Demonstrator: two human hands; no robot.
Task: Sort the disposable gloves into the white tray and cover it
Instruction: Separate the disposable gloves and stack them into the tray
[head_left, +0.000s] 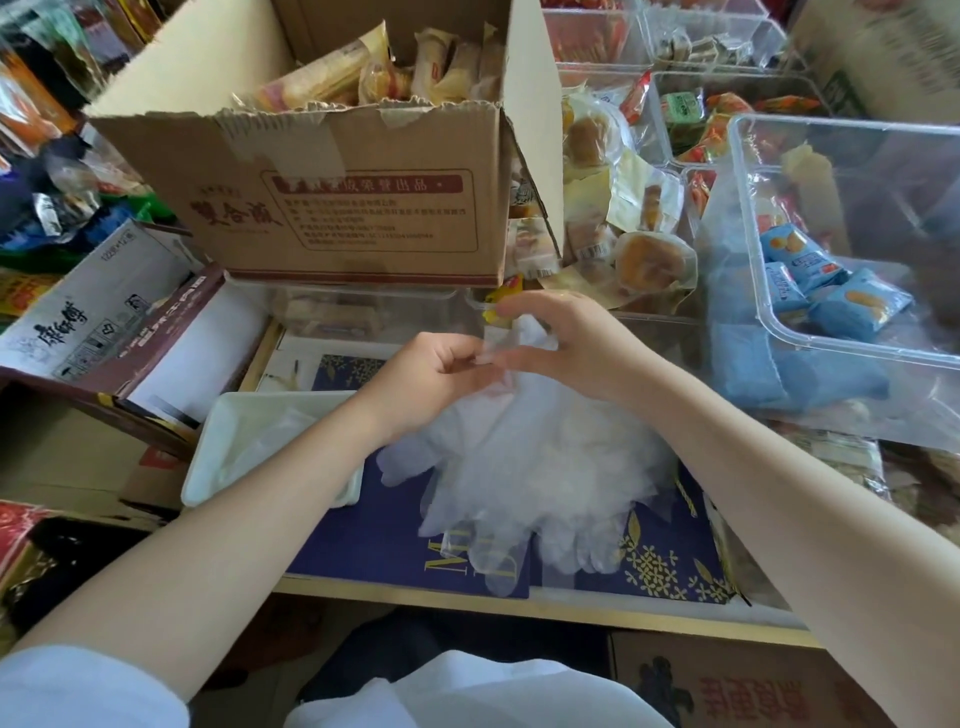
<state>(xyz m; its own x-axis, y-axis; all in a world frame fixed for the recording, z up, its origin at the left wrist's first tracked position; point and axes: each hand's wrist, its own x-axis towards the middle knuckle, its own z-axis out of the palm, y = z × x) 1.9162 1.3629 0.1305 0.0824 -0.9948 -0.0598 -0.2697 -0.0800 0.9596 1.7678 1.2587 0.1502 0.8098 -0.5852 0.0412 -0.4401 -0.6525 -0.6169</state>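
The left hand (436, 371) pinches the upper edge of a clear disposable glove (511, 338) between thumb and curled fingers. The right hand (566, 343) grips the same glove edge from the opposite side, thumb and forefinger closed on the film, remaining fingers arched above it. Both hands meet at one point, fingertips almost touching.

Directly below the fingers hangs and spreads the pile of disposable gloves (540, 478), translucent, with glove fingers fanning toward the person. The pile rests on a dark blue printed mat (395, 540).

Left of the fingers, just beside the left wrist, sits the white tray (208, 457); thin clear film lies inside it, and the forearm crosses its right edge. No cover is on the tray.

Beyond the fingers stands an open cardboard box (337, 208) holding wrapped snacks. Right of the fingers lies a clear plastic bin (841, 343) containing blue snack packets (815, 280).
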